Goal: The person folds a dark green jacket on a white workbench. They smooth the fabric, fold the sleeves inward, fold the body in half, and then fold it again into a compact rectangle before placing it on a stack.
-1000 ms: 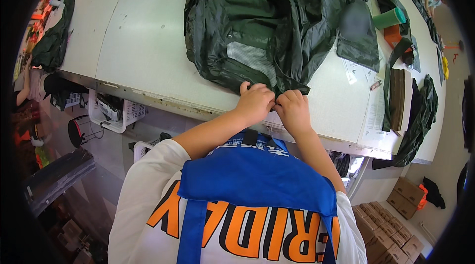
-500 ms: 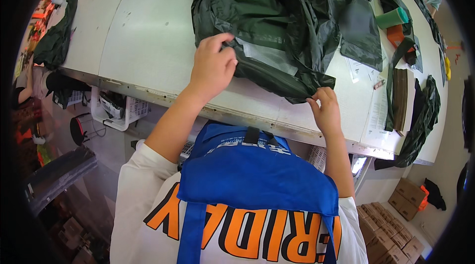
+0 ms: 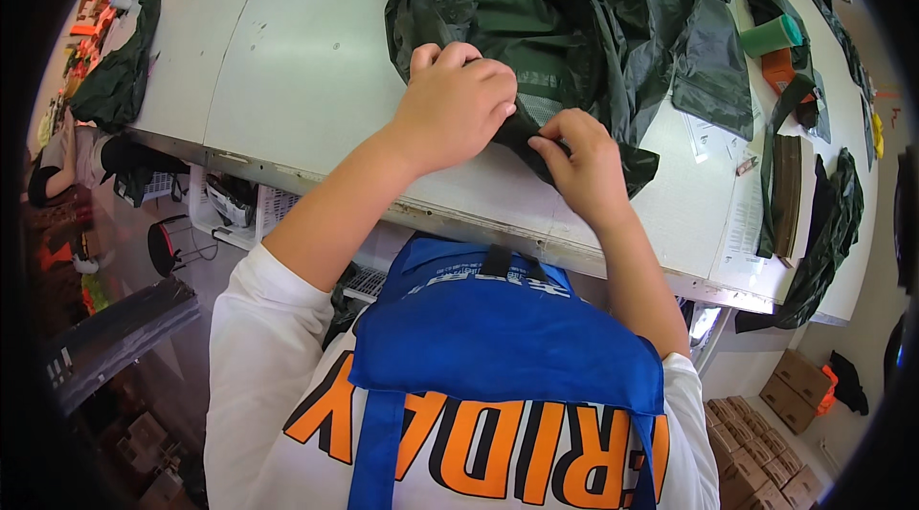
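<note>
Both hands gripping a crumpled dark green, shiny fabric garment [image 3: 565, 22] at the near edge of a white worktable [image 3: 306, 70].

The left hand [image 3: 455, 103] is clenched on a fold; the right hand [image 3: 584, 166] pinches the hem beside it. A green cylinder [image 3: 771, 33] stands farther right.

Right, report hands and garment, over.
Left hand gripping dark green garment. Right hand pinching its edge. Garment bunched on white table.
</note>
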`<state>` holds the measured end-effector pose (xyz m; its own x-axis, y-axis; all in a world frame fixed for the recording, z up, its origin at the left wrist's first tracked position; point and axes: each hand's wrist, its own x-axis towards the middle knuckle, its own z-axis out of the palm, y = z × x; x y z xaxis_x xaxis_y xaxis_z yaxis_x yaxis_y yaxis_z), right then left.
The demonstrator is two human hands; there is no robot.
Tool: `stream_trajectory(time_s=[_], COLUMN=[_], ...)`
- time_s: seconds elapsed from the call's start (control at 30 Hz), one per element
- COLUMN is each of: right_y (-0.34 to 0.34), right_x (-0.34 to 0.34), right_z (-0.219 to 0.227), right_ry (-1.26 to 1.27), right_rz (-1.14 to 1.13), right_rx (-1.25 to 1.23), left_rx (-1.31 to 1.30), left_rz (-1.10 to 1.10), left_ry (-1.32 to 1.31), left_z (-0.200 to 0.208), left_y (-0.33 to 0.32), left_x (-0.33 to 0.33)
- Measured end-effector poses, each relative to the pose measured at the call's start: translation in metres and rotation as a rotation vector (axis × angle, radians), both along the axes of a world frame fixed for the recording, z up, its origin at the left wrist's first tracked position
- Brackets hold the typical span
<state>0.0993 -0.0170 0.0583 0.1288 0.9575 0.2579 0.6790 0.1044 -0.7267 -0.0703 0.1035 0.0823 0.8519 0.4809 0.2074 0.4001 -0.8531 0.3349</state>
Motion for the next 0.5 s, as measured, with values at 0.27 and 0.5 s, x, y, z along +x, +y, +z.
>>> stream_trajectory(time_s=[0.27, 0.5], right_y=[-0.009, -0.009], right_x=[0.030, 0.043], right_z=[0.000, 0.004], right_ry=[0.764, 0.948], right_rz=[0.037, 0.076], right_rx=[-0.227, -0.290], left_rx=[-0.100, -1.001], left_rz=[-0.182, -0.021], left_ry=[0.074, -0.007], left_z=[0.024, 0.054], left_y=[0.063, 0.066], left_x=[-0.006, 0.010])
